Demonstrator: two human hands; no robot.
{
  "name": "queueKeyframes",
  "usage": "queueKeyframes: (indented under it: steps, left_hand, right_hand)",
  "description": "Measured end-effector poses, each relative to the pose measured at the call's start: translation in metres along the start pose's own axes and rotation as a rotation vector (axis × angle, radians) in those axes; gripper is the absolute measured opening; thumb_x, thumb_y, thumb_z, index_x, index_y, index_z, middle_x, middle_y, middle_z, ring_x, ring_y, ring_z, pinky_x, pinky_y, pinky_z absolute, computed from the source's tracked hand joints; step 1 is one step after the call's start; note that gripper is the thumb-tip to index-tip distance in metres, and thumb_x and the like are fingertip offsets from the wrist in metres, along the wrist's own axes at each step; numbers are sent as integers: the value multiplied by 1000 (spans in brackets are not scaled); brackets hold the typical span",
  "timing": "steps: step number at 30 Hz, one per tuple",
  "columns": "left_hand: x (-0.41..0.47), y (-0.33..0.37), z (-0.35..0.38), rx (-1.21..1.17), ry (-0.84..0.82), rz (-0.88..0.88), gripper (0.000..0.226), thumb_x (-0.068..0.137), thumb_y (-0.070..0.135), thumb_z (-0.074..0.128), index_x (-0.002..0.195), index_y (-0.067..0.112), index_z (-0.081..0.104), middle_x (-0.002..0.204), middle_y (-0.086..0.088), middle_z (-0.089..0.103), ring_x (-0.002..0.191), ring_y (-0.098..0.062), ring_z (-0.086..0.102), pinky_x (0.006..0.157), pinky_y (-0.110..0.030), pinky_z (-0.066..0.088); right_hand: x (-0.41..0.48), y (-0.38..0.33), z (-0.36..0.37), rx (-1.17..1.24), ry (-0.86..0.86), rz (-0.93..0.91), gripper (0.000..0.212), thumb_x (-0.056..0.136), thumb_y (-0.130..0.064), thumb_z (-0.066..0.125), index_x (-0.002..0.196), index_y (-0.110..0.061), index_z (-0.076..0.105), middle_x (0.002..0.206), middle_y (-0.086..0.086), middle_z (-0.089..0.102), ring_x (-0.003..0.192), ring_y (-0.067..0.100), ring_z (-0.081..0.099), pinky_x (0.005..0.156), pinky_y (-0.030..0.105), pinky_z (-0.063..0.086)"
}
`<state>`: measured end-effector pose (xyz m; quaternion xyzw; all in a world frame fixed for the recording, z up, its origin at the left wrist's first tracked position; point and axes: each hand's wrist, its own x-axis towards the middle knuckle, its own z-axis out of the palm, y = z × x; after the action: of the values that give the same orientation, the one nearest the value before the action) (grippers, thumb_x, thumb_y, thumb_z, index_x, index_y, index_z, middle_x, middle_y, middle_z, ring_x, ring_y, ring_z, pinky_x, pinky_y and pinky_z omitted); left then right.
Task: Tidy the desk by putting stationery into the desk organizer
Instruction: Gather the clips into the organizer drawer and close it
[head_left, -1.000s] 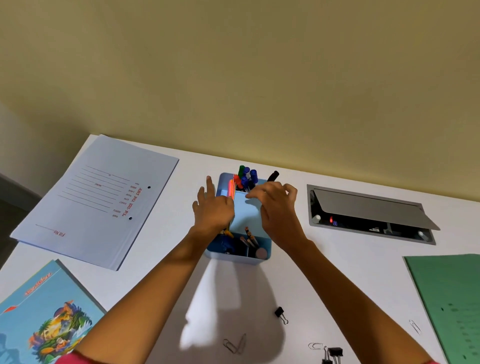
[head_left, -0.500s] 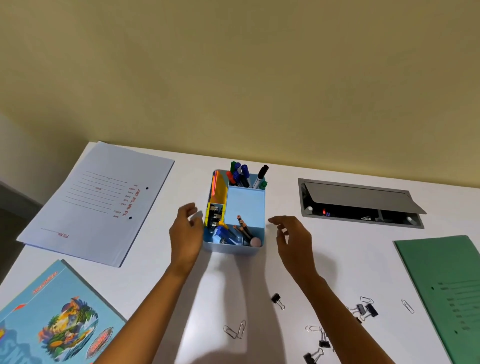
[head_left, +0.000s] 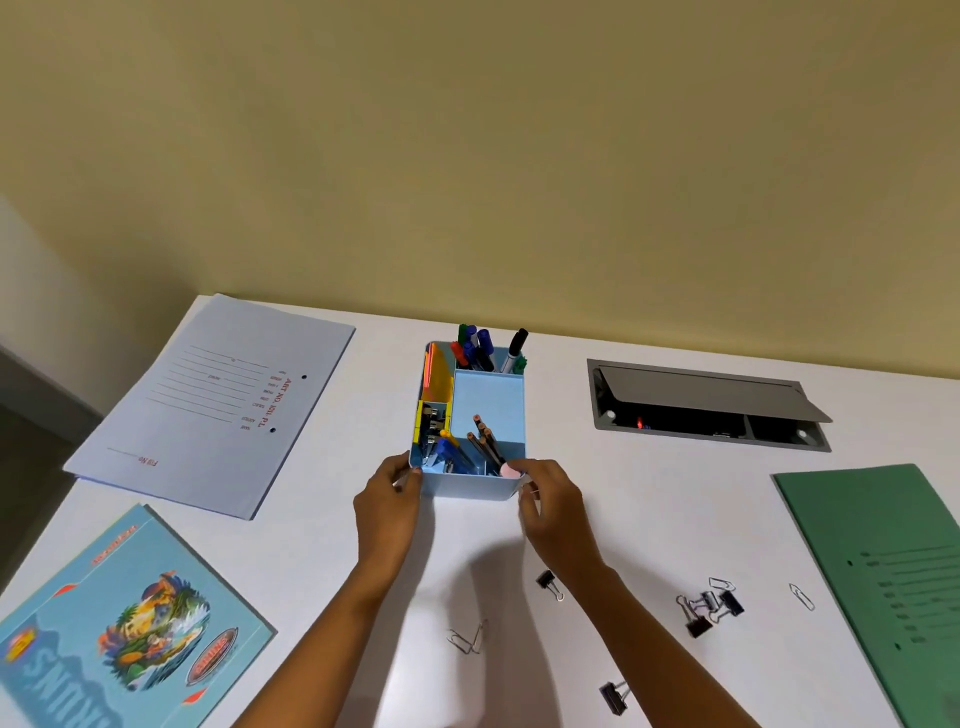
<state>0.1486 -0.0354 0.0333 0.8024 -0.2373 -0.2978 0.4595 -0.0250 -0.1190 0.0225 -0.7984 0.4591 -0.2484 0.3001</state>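
**A:** What lay at the left of the desk?

**B:** A pale blue folder and, nearer, a picture book. Both lay flat, well apart from the work.

**A:** And the hands?

**B:** The left hand had its thumb and fingers curled on the near left corner of the desk organizer. The organizer stood upright in the middle of the desk, with markers in the far compartment and pencils in a near one. The right hand gripped the near right corner in the same way, with bent fingers. Neither hand carried any stationery.

**A:** So which step was it?

**B:** I think they were setting the organizer in its place, between two pick-ups.

**A:** What was left to do?

**B:** Paper clips lay between the forearms, and one binder clip lay just beside the right wrist. A heap of clips lay further right, before the green folder. The next move probably called for one hand to let go and pinch these small pieces, which are hard to lift from a smooth desk.
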Motion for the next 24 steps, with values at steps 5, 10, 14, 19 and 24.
queueKeyframes:
  steps: [5,10,14,19,24]
  left_hand:
    - [-4,-8,12,-18,-48,-36,22,95,21,51,114,13,60,114,-6,65,99,-18,55,79,-25,38]
    - [13,-7,15,63,-169,-79,36,100,33,35,125,17,55,123,-5,60,111,-24,53,85,-30,39]
    - [39,2,13,83,-278,-73,38,100,37,32,127,21,55,128,-8,58,116,-29,53,101,-41,42]
    - [67,7,11,106,-419,14,39,103,33,26,116,14,57,120,-13,60,115,-32,53,100,-41,38]
    - [85,11,3,28,-459,28,35,103,30,33,122,15,58,124,-10,60,117,-25,53,100,-37,37]
  right_hand:
    - [-1,13,-7,-87,55,-128,30,87,0,45,108,-1,65,100,11,67,88,22,66,82,14,50]
    - [-12,13,-7,-69,56,-174,32,85,2,44,111,1,64,104,11,67,93,22,65,85,25,53]
    - [-27,6,-5,28,54,-114,38,80,2,48,115,-4,62,109,5,65,101,15,62,91,23,50]
    - [-51,-9,6,26,-1,-48,52,75,2,51,124,-11,59,110,3,63,97,12,57,88,11,42]
    - [-65,-31,25,51,-147,-23,65,77,-11,47,142,-13,39,126,9,52,110,23,52,95,34,47]
